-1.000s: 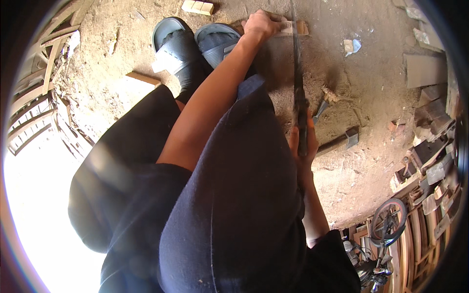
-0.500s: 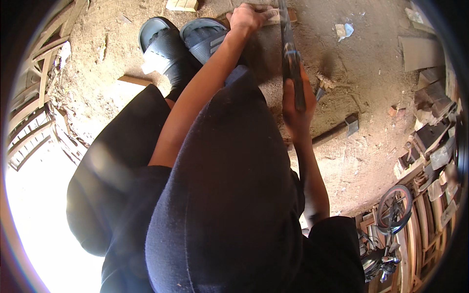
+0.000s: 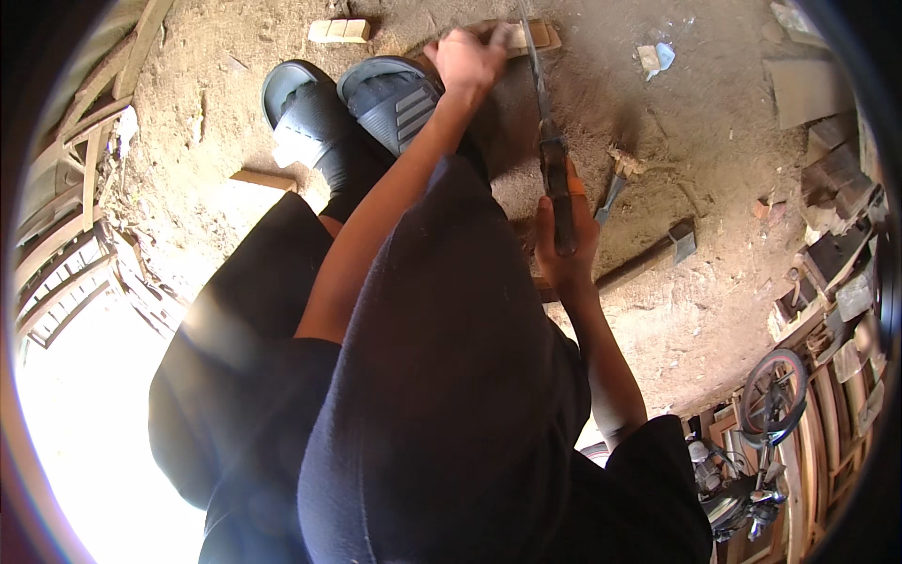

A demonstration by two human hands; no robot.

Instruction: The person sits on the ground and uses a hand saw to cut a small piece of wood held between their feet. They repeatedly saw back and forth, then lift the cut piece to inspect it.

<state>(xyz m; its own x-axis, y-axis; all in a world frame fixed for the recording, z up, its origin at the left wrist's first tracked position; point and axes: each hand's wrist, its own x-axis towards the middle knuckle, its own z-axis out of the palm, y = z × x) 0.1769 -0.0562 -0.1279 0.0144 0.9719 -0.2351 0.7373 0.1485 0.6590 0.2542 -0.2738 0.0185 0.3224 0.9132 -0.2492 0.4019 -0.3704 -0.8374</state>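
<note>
My right hand [image 3: 571,246] is wrapped around the dark handle of a handsaw [image 3: 554,174], whose thin blade points away from me. The blade lies across a small pale piece of wood [image 3: 538,36] on the ground. My left hand [image 3: 472,64] presses on that wood just left of the blade, its fingers partly hidden and slightly blurred. Close to the right hand lies what looks like a chisel [image 3: 613,195] with a frayed wooden end. Behind the right wrist is a long wooden handle with a dark metal head [image 3: 683,242].
Sandals [image 3: 390,103] on my feet stand left of the left forearm. A pale wood block [image 3: 339,31] and a thin wood strip [image 3: 264,180] lie on the dirt floor [image 3: 723,160]. Scrap wood [image 3: 836,254] is piled at the right, with a bicycle-like wheel [image 3: 772,399] below.
My right hand has drawn the saw a little back toward me. The left hand stays on the wood. The whole view has shifted slightly.
</note>
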